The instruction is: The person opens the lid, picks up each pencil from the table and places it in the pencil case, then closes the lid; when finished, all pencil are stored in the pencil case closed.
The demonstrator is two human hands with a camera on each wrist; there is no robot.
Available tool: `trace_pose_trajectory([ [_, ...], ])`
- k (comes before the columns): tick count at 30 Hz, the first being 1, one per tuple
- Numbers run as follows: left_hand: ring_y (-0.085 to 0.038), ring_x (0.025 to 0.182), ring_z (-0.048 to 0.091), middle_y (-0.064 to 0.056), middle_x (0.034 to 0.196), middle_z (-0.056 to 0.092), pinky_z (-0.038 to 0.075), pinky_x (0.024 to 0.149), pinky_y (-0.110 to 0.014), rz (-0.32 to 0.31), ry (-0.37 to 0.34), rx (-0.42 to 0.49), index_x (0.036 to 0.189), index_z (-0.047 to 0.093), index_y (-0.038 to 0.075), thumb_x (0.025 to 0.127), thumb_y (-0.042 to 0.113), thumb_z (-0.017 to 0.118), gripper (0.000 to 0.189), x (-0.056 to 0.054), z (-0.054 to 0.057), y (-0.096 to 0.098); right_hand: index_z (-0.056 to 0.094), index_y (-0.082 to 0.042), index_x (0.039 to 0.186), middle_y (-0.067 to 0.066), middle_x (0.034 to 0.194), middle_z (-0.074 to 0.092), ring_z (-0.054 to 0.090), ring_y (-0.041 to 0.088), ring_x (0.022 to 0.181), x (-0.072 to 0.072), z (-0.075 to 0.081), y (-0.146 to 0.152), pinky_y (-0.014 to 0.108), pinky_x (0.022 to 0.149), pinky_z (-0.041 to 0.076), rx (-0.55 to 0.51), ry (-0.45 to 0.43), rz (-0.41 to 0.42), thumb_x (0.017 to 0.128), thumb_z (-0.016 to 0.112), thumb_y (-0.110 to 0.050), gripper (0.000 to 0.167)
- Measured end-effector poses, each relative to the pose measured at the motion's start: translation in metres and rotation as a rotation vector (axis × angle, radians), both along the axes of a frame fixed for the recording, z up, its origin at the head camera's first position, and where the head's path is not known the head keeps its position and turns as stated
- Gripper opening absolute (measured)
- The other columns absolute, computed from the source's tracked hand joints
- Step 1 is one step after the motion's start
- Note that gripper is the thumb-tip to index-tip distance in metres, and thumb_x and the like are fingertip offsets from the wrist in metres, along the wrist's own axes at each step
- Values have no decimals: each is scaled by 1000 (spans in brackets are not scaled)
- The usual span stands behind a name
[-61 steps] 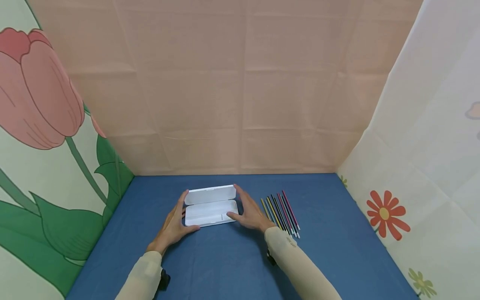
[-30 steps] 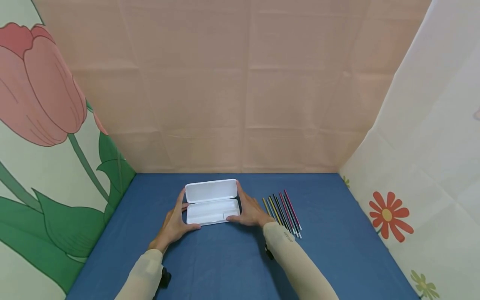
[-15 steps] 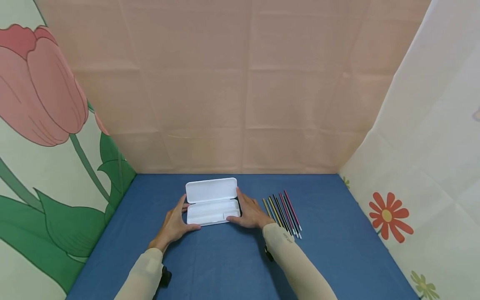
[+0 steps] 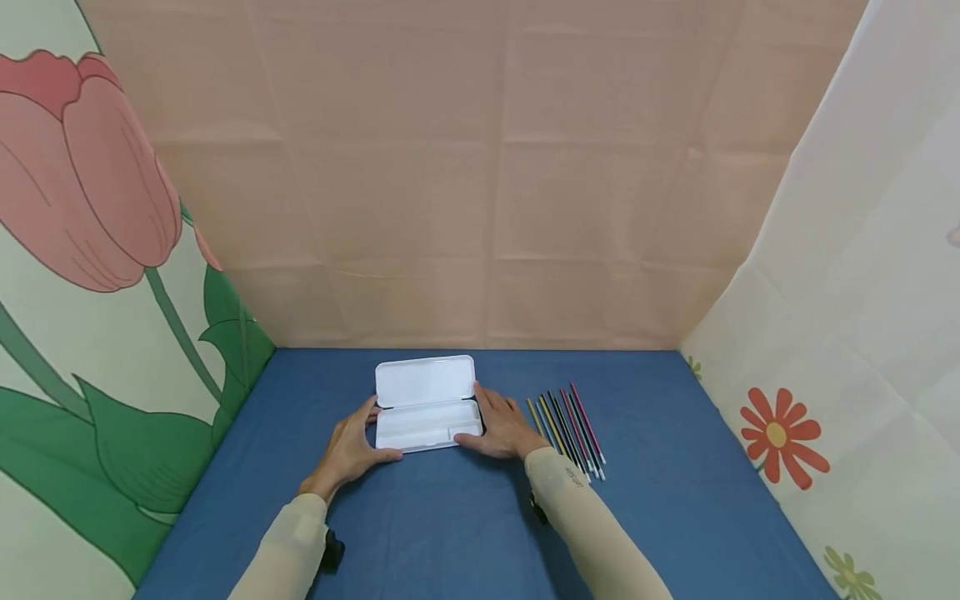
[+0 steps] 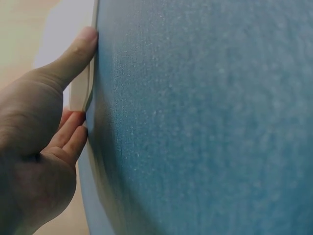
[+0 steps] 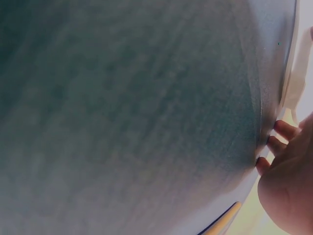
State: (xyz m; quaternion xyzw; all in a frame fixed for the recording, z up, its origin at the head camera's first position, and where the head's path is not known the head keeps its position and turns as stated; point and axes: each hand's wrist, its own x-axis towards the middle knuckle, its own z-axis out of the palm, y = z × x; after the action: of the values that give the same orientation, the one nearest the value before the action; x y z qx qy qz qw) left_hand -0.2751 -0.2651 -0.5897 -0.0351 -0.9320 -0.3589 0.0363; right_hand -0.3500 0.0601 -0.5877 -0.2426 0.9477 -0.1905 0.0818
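A white pencil case (image 4: 416, 429) lies on the blue cloth with its lid (image 4: 425, 381) folded back. Only a small divider at the right end shows inside its tray. My left hand (image 4: 347, 454) holds the left end, thumb along the front edge and fingers by the side; the left wrist view shows the thumb against the case wall (image 5: 78, 93). At the opposite end, my right hand (image 4: 502, 423) grips the case, its thumb over the front right corner. In the right wrist view its fingertips (image 6: 279, 144) touch the cloth beside the case; the thumb is not clearly seen there.
Several thin pencils (image 4: 572, 429), yellow, dark and red, lie side by side just right of my right hand. The blue cloth (image 4: 427, 533) covers the table. A beige sheet (image 4: 480, 183) stands behind, with flower-printed sheets on both sides.
The lid has tipped back from partly raised to laid open. My fingers have slid down from the lid's upper corners toward the hinge. The pencils stay where they were.
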Motion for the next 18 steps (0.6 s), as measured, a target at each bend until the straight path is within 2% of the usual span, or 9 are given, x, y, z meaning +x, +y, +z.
trace_pose_trajectory([
  [7, -49, 155, 57, -27, 164, 60, 45, 129, -70, -7, -9, 6, 174, 35, -3, 79, 37, 106, 125, -1, -1, -2, 14, -13, 183, 12, 188, 31, 34, 32, 173, -1, 1, -1, 57, 143, 26, 35, 2, -2, 99, 61, -82, 118],
  [14, -50, 159, 53, -27, 171, 55, 41, 131, -73, -46, -50, -7, 173, 40, 2, 88, 49, 99, 114, -1, -1, -9, 16, -13, 183, 11, 188, 32, 34, 32, 173, -2, 0, -3, 57, 143, 26, 44, 0, -23, 98, 63, -81, 119],
  [18, -51, 159, 53, -27, 171, 54, 41, 131, -74, -61, -67, -6, 171, 44, 1, 88, 50, 98, 110, -2, 0, -14, 16, -12, 182, 12, 187, 32, 34, 33, 173, -4, -2, -5, 58, 143, 26, 44, -1, -29, 98, 65, -78, 118],
])
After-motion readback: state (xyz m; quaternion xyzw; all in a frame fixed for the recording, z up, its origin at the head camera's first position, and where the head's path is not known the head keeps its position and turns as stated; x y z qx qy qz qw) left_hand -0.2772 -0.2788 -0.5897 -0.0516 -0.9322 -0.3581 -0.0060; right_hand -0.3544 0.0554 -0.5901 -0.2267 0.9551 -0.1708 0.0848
